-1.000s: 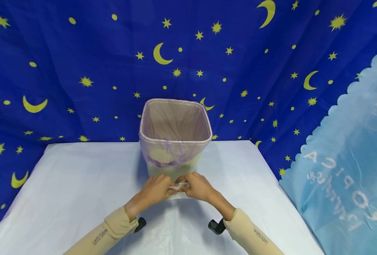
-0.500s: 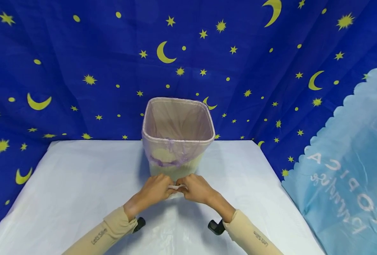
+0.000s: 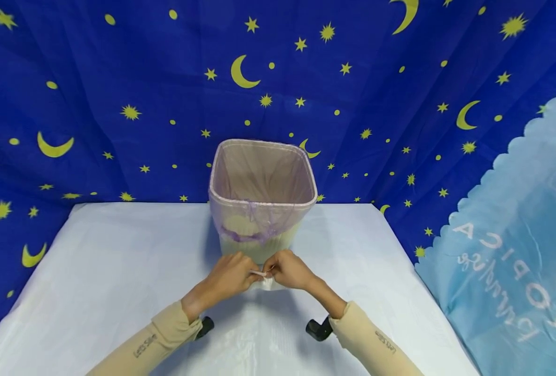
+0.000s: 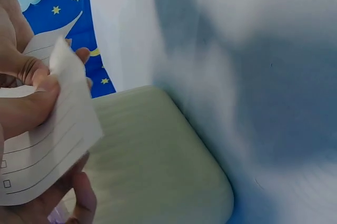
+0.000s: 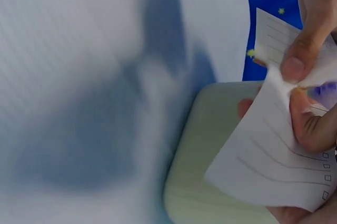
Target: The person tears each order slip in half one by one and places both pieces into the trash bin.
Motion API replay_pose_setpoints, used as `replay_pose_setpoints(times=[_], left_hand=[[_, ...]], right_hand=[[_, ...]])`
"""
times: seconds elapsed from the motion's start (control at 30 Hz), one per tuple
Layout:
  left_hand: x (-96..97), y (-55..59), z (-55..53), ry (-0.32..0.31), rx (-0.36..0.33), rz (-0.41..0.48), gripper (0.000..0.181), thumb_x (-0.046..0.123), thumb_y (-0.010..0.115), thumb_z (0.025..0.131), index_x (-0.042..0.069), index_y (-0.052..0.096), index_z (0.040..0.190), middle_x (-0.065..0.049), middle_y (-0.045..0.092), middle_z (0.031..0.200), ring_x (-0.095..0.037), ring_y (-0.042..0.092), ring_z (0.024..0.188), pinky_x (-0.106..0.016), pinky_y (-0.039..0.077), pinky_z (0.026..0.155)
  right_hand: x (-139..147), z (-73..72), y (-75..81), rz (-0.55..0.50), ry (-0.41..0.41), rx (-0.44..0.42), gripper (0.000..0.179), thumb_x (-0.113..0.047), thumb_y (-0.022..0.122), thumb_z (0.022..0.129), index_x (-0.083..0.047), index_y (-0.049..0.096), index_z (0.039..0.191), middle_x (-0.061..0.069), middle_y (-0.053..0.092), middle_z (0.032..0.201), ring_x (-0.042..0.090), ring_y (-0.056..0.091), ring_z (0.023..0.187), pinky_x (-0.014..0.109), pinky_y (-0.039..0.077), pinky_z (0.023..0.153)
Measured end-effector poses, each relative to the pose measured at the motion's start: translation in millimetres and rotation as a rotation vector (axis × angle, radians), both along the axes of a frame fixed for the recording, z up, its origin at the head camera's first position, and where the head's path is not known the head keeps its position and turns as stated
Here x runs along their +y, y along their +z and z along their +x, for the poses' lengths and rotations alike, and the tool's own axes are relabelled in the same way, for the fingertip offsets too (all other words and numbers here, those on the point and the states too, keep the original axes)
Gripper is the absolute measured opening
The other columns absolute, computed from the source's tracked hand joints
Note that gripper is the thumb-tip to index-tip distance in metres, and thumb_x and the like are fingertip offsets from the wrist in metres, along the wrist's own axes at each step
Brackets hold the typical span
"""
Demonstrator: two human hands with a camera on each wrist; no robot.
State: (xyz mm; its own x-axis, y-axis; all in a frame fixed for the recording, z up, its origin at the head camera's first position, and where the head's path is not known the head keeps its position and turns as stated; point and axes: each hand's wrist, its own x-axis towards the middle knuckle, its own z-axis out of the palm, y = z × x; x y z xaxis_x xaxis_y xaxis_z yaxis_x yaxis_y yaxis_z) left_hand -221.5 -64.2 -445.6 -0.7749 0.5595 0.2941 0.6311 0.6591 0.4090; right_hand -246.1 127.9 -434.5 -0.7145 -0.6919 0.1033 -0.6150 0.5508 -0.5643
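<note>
Both hands pinch a white sheet of paper (image 5: 253, 150) printed with ruled lines and small checkboxes. In the head view the left hand (image 3: 228, 277) and right hand (image 3: 292, 270) are close together, just in front of a bin. Thumbs press on the near face of the sheet, with fingers behind it. In the right wrist view a gap at the sheet's upper edge opens between the two thumbs, and the paper bends there. The pale green bin (image 4: 152, 155) stands beyond the hands, lined with a translucent purple bag (image 3: 245, 222) folded over its rim.
A white cloth covers the table (image 3: 132, 250). Behind it hangs a dark blue star-and-moon curtain (image 3: 165, 94), with a light blue printed cloth (image 3: 512, 250) at the right. Black wrist devices (image 3: 319, 330) sit under both forearms.
The right hand has turned and shifted slightly against the left, and more of the white paper shows below the fingers. The bin stays in place; the head view has shifted a little.
</note>
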Motion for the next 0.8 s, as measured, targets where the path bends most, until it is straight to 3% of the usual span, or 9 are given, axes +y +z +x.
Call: replay_pose_setpoints(times=[0.17, 0.23, 0.4, 0.53, 0.67, 0.8], left_hand=[[-0.1, 3.3, -1.1, -0.023, 0.059, -0.022, 0.012, 0.023, 0.074, 0.085, 0.02, 0.08, 0.094, 0.01, 0.055, 0.053, 0.001, 0.028, 0.046, -0.018, 0.026, 0.042], [0.5, 3.6, -1.2, -0.018, 0.059, -0.029, 0.013, 0.022, 0.074, 0.085, 0.019, 0.08, 0.097, 0.009, 0.058, 0.055, 0.001, 0.029, 0.046, -0.018, 0.026, 0.042], [2.1, 3.8, -0.5, 0.002, 0.02, -0.031, 0.013, 0.019, 0.075, 0.084, 0.015, 0.08, 0.096, 0.002, 0.069, 0.066, 0.001, 0.034, 0.044, -0.018, 0.028, 0.042], [1.0, 5.6, -0.4, 0.008, -0.029, -0.015, 0.014, 0.017, 0.075, 0.085, 0.012, 0.079, 0.097, -0.002, 0.075, 0.08, 0.001, 0.039, 0.045, -0.018, 0.031, 0.042], [0.5, 8.8, -1.3, 0.024, -0.103, -0.002, 0.018, 0.022, 0.078, 0.081, 0.016, 0.079, 0.098, 0.0, 0.075, 0.085, 0.0, 0.044, 0.049, -0.02, 0.035, 0.045], [2.2, 8.6, -0.7, 0.067, -0.151, -0.006, 0.023, 0.025, 0.082, 0.076, 0.018, 0.079, 0.098, 0.002, 0.075, 0.086, -0.003, 0.049, 0.051, -0.023, 0.039, 0.047]], right_hand=[[5.8, -4.7, -4.3, -0.139, -0.003, -0.169, 0.017, 0.014, 0.06, 0.08, 0.004, 0.073, 0.081, 0.011, 0.072, 0.077, -0.002, 0.052, 0.068, 0.017, 0.047, 0.064], [6.9, -5.0, -5.6, -0.13, -0.012, -0.173, 0.016, 0.012, 0.061, 0.082, 0.002, 0.073, 0.082, 0.01, 0.073, 0.081, 0.0, 0.058, 0.074, 0.019, 0.05, 0.071], [7.9, -1.9, -1.1, -0.012, 0.002, -0.07, 0.01, 0.0, 0.072, 0.082, -0.008, 0.075, 0.087, 0.001, 0.074, 0.086, 0.006, 0.064, 0.08, 0.021, 0.05, 0.077], [6.2, 5.9, 6.5, 0.09, -0.054, 0.024, 0.013, -0.008, 0.079, 0.078, -0.011, 0.076, 0.09, -0.003, 0.075, 0.09, 0.01, 0.066, 0.084, 0.025, 0.052, 0.073], [2.0, 13.8, 11.1, 0.182, -0.11, 0.186, 0.014, -0.004, 0.078, 0.077, -0.015, 0.077, 0.083, -0.006, 0.074, 0.082, 0.008, 0.063, 0.073, 0.026, 0.051, 0.065], [-1.3, 19.0, 13.4, 0.228, -0.09, 0.318, 0.019, 0.003, 0.075, 0.075, -0.014, 0.076, 0.084, -0.005, 0.074, 0.079, 0.003, 0.057, 0.063, 0.023, 0.048, 0.058]])
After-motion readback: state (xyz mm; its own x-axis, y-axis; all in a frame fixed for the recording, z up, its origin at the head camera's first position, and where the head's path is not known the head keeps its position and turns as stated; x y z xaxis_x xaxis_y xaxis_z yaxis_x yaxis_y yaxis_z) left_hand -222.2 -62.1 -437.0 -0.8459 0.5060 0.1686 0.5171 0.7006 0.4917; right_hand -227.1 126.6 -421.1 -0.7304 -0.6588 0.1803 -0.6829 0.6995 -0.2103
